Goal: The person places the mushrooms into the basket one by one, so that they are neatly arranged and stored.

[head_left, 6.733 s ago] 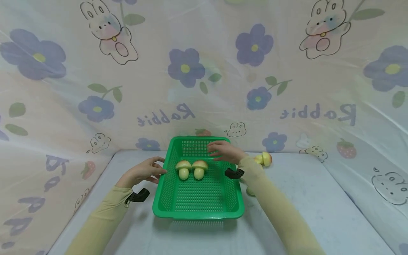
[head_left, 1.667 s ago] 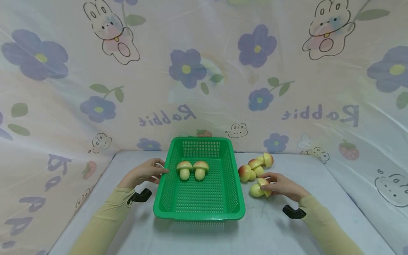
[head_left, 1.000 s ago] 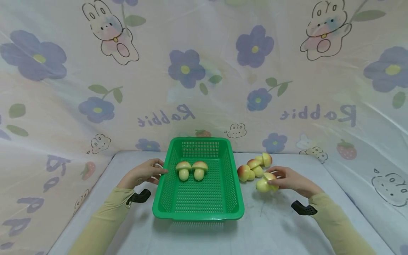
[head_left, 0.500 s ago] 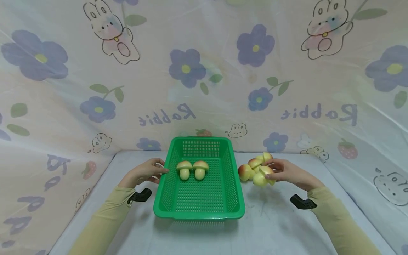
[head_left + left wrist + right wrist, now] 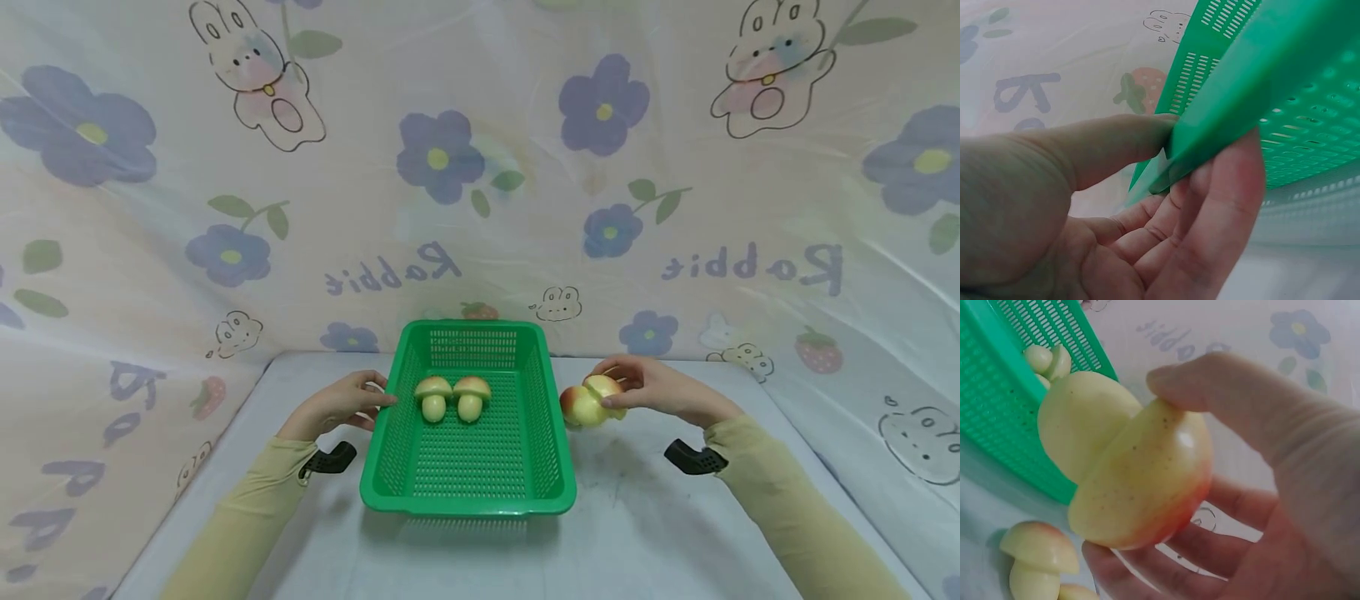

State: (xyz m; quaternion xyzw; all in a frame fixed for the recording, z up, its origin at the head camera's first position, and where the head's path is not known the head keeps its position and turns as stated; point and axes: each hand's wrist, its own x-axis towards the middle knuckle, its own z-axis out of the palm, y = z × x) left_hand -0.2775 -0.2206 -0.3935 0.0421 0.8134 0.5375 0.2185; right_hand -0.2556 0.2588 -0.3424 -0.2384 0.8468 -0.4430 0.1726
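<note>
Two toy mushrooms (image 5: pixel 452 397) stand side by side in the one green basket (image 5: pixel 468 497). The right hand (image 5: pixel 663 390) pinches a third mushroom (image 5: pixel 1135 469) just right of the basket, hiding the other loose mushrooms' count. The left hand (image 5: pixel 337 403) pinches the basket's left rim.

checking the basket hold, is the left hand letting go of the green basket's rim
No, in the left wrist view the left hand pinches the green basket rim between thumb and fingers.
</note>
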